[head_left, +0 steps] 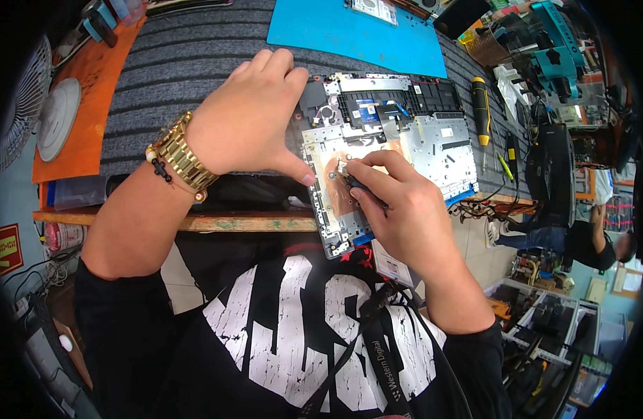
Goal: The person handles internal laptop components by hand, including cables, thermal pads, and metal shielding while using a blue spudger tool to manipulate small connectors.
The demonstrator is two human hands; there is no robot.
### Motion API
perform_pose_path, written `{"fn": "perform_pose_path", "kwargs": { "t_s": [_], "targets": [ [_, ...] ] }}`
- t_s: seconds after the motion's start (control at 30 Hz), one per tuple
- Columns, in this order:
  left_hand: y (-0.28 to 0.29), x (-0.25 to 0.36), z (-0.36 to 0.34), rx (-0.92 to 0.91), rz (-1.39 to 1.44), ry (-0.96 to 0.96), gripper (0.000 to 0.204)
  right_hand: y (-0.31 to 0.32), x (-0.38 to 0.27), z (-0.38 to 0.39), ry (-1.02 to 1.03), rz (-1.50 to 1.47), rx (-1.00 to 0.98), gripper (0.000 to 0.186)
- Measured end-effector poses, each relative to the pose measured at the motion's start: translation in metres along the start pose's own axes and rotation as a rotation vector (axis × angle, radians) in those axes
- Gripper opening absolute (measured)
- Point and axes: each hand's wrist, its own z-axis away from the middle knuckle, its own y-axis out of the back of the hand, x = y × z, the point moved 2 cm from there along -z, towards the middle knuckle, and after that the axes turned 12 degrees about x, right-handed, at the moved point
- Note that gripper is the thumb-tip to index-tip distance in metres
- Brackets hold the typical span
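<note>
An opened laptop chassis [440,140] with exposed silver plates, dark parts and a copper-coloured area [334,195] lies at a slant along the bench's front edge. My left hand [241,122], wearing a gold watch and bead bracelet, holds the chassis at its left side, thumb on the edge. My right hand [398,209] is over the copper-coloured area, fingers pinched round a small dark object that is mostly hidden.
A blue mat [356,45] lies behind the chassis on the striped bench [168,63]. A yellow-black screwdriver [481,112] and thinner tools sit right of it. A fan [28,105] stands far left. Another person [590,237] is at the far right, amid equipment.
</note>
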Motion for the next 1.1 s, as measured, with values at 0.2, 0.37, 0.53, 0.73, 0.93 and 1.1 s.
{"fn": "perform_pose_path", "kwargs": {
  "t_s": [0.2,0.37,0.53,0.73,0.93,1.1],
  "targets": [
    [-0.001,-0.001,-0.001,-0.051,0.024,0.023,0.136,-0.007,0.001,0.004,0.03,0.009,0.042,0.031],
    [-0.002,-0.001,-0.001,-0.079,0.034,0.039,0.137,-0.013,0.001,0.004,0.081,0.03,0.073,0.031],
    [-0.001,0.001,-0.002,-0.019,0.02,0.008,0.117,-0.012,-0.001,0.003,0.055,0.01,0.071,0.029],
    [0.0,-0.001,-0.001,0.006,0.016,-0.016,0.119,0.001,0.004,-0.007,-0.087,-0.126,-0.045,0.025],
    [0.0,-0.004,0.001,-0.067,0.021,0.021,0.137,0.006,0.005,-0.015,-0.155,-0.156,-0.097,0.024],
    [0.0,-0.004,0.0,-0.067,0.028,0.013,0.137,0.005,-0.003,-0.006,-0.059,-0.001,-0.043,0.023]
  ]
}}
